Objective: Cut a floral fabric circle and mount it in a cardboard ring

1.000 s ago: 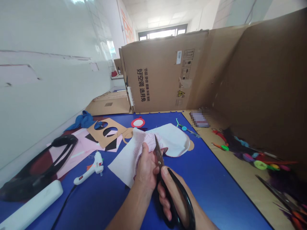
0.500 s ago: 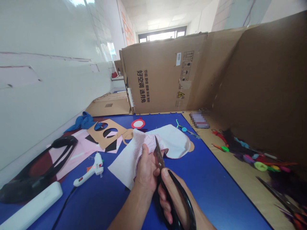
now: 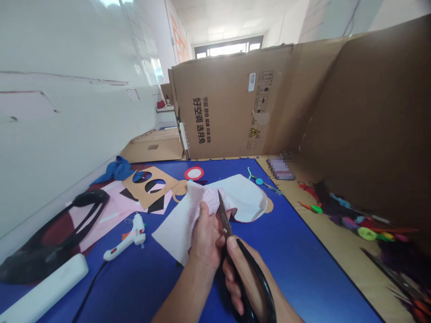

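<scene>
My left hand grips a piece of white cloth with pink stitching, held just above the blue mat. My right hand is wrapped round the black handles of large scissors. Their blades point away from me and lie against the cloth beside my left thumb. The blades look nearly closed.
A white glue gun lies left of my hands, with a white bar and a black strap further left. Cardboard cutouts, a red ring and blue cloth lie behind. Cardboard walls enclose the mat. Coloured bits and small scissors lie right.
Almost nothing has moved. My hands, the scissors and the cloth keep the same places, apart from a slight shift of the view.
</scene>
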